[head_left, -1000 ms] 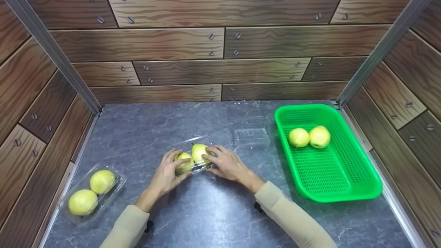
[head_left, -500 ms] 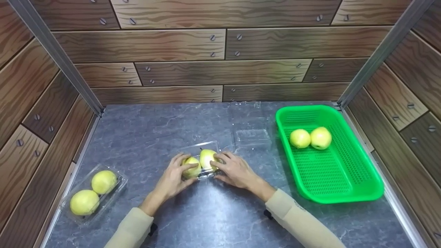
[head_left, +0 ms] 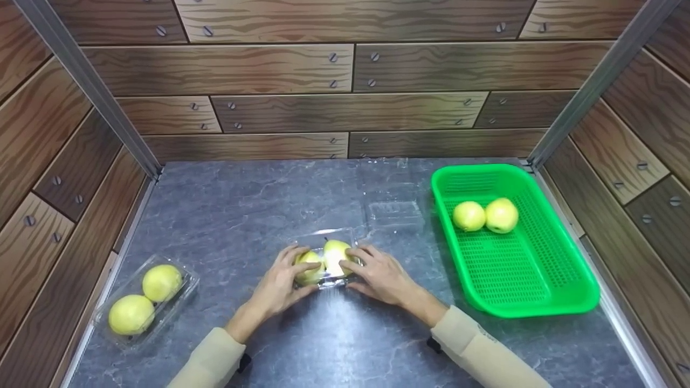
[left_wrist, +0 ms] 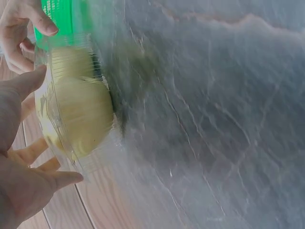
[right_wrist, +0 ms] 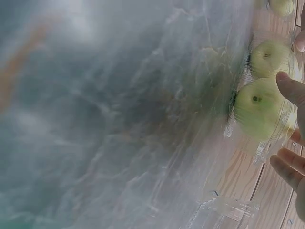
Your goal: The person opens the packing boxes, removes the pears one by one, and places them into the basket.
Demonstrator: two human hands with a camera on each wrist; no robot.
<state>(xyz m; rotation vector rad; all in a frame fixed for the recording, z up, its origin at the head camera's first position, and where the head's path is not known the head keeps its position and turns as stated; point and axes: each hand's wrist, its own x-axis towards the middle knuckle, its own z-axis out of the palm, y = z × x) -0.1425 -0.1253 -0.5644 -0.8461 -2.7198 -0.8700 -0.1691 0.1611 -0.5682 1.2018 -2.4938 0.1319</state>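
Two yellow-green pears, a left one (head_left: 309, 273) and a right one (head_left: 336, 254), lie side by side in a transparent plastic container (head_left: 318, 234) on the table. My left hand (head_left: 280, 280) grips the container's left end, its fingers over the left pear and its thumb on the near side. At the other end my right hand (head_left: 381, 276) holds it the same way, fingers against the right pear. From the left wrist, one pear (left_wrist: 86, 114) shows through the ribbed wall; the right wrist view shows a pear (right_wrist: 259, 107) behind plastic. The hands partly hide both pears.
At the left, another transparent container (head_left: 175, 302) holds two round yellow-green fruits (head_left: 131, 314). A green basket (head_left: 474, 293) with two yellow fruits (head_left: 501, 215) stands at the right. More transparent plastic containers (head_left: 394, 213) lie behind, left of the basket. Wood-patterned walls (head_left: 280, 113) enclose the table.
Both hands and the container with the pears have shifted right and toward the near side. The container now sits straighter. The basket and the left container have stayed put.
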